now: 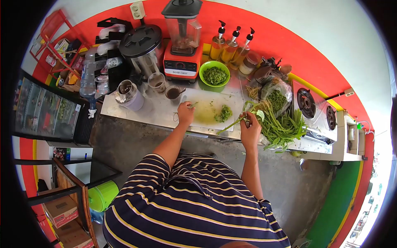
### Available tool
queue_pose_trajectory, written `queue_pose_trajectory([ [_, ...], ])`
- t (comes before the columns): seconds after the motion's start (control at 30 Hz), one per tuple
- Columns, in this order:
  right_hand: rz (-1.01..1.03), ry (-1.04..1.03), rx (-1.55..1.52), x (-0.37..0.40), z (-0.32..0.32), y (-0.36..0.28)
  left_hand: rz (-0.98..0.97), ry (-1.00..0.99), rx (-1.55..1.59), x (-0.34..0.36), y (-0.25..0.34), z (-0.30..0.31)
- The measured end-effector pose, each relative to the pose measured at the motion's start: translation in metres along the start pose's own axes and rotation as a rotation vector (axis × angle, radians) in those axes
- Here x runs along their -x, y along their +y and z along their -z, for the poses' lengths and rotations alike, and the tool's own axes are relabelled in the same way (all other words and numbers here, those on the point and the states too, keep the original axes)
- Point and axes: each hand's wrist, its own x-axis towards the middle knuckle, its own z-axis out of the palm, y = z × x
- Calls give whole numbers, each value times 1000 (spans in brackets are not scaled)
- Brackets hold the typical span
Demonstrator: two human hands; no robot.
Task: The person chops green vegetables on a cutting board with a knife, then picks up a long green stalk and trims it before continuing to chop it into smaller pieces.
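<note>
Left hand (185, 114): above the left end of the cutting board (199, 117), fingertips closed on what looks like 1 small green scrap (193, 105).
Right hand (250, 125): grasping 1 green stem (227, 127) at the board's right end; I can't tell whether it holds anything else.
Good handling: I'd pinch lightly to avoid bruising, and keep the stem over the board rather than the table's (145, 112) front edge.
Stem's look: long, slim, fresh green, slanting.
Leafy bunch (286, 125): bright, loosely heaped right of the right hand.
Chopped greens (223, 114): 1 small pile on the board, between both hands.
</note>
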Motion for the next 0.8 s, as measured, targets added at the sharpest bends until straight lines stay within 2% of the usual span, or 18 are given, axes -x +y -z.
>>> queue_pose_trajectory([
  [0.07,15,-12,-34,-3,-5,-3,-28,14,-113,6,1,3],
  [0.13,50,-13,-71,-8,-10,-7,-219,136,-475,9,7,6],
  [0.17,52,-12,-74,-12,-13,-9,-222,139,-476,8,10,8],
  [0.23,75,-40,-185,-21,-19,-20,-43,-387,-95,10,66,40],
  [0.27,76,-50,-266,-25,-22,-30,-46,-384,-98,11,97,55],
  [0.33,89,-70,-273,-33,-24,-52,-83,-726,166,15,155,78],
  [0.37,101,-91,-273,-36,-25,-64,-91,-718,160,16,167,80],
  [0.43,123,-92,-326,-41,-30,-80,-133,-758,401,22,181,84],
  [0.5,169,-104,-351,-46,-35,-90,-170,-726,427,24,184,91],
  [0.57,171,-107,-322,-47,-38,-96,-129,-728,625,28,184,101],
  [0.63,235,-165,-316,-47,-46,-95,-119,-690,561,34,186,111],
  [0.73,221,-179,-371,-36,-48,-105,-95,-625,520,40,178,121],
  [0.8,189,-185,-388,-29,-49,-104,-23,-473,623,40,175,126],
])
